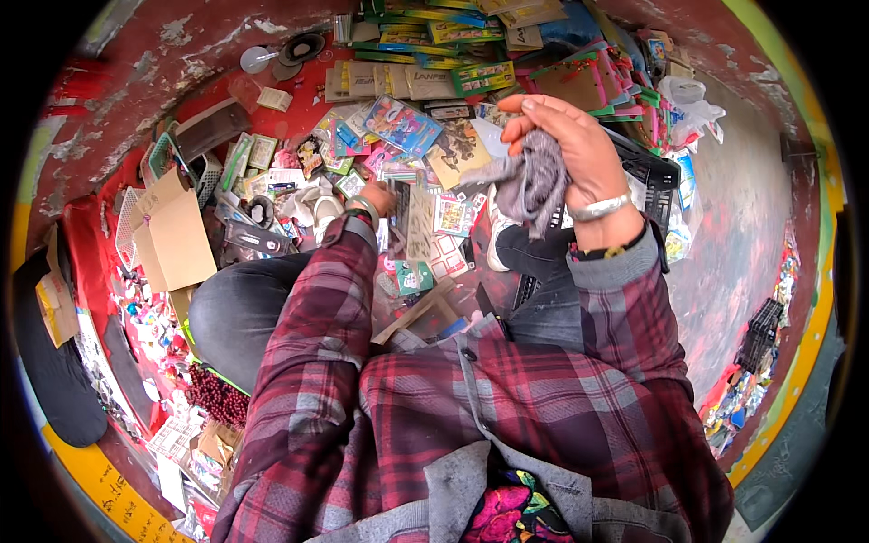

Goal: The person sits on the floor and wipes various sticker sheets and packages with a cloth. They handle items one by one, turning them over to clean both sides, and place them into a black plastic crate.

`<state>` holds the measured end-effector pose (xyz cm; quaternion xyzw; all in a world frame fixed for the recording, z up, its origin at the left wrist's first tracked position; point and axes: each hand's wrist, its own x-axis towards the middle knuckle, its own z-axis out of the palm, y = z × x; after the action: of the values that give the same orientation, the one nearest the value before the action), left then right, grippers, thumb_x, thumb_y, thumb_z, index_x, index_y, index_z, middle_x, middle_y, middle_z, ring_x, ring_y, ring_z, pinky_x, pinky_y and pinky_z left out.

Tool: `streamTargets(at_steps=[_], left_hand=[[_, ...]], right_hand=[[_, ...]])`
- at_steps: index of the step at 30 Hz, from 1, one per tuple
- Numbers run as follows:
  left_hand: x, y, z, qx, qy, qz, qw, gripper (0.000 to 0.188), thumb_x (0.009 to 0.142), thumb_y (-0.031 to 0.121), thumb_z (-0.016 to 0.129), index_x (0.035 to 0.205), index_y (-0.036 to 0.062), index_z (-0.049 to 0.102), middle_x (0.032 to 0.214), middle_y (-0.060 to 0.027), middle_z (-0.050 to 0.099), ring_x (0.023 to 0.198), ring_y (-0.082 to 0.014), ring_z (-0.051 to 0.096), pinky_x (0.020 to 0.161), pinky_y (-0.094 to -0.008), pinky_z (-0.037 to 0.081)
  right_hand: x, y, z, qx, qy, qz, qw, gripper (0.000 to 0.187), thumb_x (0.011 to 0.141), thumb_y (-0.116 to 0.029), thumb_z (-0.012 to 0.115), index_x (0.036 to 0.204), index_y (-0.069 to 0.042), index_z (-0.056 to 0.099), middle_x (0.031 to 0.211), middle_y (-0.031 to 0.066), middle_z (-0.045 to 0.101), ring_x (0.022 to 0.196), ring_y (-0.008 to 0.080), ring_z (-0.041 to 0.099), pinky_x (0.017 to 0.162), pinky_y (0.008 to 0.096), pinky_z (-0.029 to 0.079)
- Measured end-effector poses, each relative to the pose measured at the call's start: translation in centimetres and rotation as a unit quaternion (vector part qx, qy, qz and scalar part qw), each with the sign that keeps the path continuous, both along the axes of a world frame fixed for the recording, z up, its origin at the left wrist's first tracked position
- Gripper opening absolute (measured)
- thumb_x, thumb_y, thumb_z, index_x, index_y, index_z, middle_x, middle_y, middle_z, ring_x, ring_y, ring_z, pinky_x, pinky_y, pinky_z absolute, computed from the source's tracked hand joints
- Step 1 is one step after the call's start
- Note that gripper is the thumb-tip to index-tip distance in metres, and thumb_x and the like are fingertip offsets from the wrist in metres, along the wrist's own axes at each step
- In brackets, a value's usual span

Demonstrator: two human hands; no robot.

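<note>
My right hand [584, 149] is raised over the right side of the pile, with a crumpled grey cloth [536, 181] bunched in its palm and hanging down. Some of its fingers are curled above the cloth. Lower and to the left, my left hand [378, 197] grips the edge of a narrow, dark flat piece [399, 206]; its exact kind is too small to make out. Beside that piece stands a tan patterned strip [419, 222]. Below and right of the hands lie a white card with small coloured pictures [451, 215] and a green card [414, 277].
A colourful booklet [403, 125] and several packets lie ahead. Farther back are stacked yellow-green packages [453, 32]. An open cardboard box [174, 231] stands left, a black plastic crate [659, 176] right. My bent knees flank the pile; a white plastic bag [692, 104] sits far right.
</note>
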<state>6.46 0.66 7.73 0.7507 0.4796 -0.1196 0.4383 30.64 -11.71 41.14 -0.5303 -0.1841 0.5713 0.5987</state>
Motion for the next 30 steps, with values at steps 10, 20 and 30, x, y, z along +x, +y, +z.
streamTargets(at_steps=[10,20,30], left_hand=[[-1.5,4.4,24.0,-0.242,-0.458,0.324,0.792,0.014,0.089,0.009,0.047,0.098,0.0047,0.056,0.085,-0.0015,0.061,0.071,-0.0120,0.059,0.065,-0.0270,0.049],[-3.4,1.4,35.9,-0.204,-0.554,0.268,0.761,0.016,0.088,0.010,0.050,0.101,0.0029,0.058,0.085,-0.0020,0.063,0.069,-0.0092,0.060,0.063,-0.0224,0.048],[0.5,-0.4,32.8,-0.371,-0.716,0.223,0.548,0.072,0.082,0.053,0.053,0.132,0.0062,0.031,0.132,-0.0124,0.037,0.125,-0.0245,0.033,0.106,-0.0429,0.021]], right_hand=[[4.9,0.3,-2.7,0.092,0.229,-0.161,0.955,0.036,0.087,-0.030,0.056,0.097,0.004,0.057,0.087,0.0148,0.062,0.080,0.0242,0.060,0.076,0.0362,0.050],[-0.6,0.3,0.7,0.057,0.064,0.160,0.983,0.027,0.083,-0.019,0.063,0.099,0.003,0.060,0.091,0.0097,0.065,0.081,0.0145,0.063,0.073,0.0254,0.050],[-1.6,2.7,-2.2,0.133,0.219,0.003,0.966,0.023,0.087,-0.011,0.054,0.105,0.002,0.054,0.099,0.0117,0.062,0.086,0.0202,0.063,0.077,0.0334,0.053]])
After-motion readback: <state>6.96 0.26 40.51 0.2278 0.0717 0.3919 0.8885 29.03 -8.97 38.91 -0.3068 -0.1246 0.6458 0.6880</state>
